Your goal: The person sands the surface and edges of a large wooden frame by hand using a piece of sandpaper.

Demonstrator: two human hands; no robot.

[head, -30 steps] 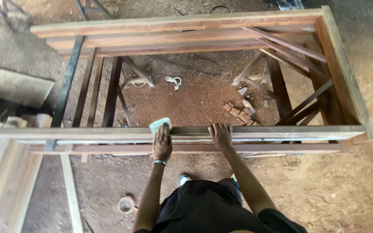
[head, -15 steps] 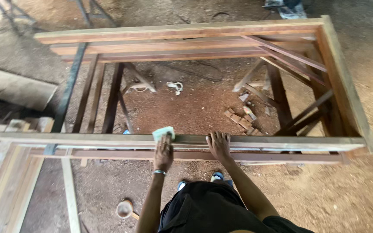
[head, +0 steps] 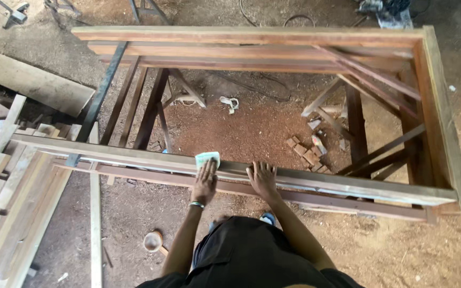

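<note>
One sandpaper sheet [head: 207,159] under left hand [head: 205,183] fingertips.

We've got both arms stretched forward and down, converging slightly, elbows nearly straight. Our left hand [head: 205,182] lies palm-down, fingers together and pointing away from us, a bangle on the wrist. Our right hand [head: 262,178] sits just beside it, also palm-down, fingers spread flat and angled a little leftward. Hands close but apart, neither curled into a fist
</note>
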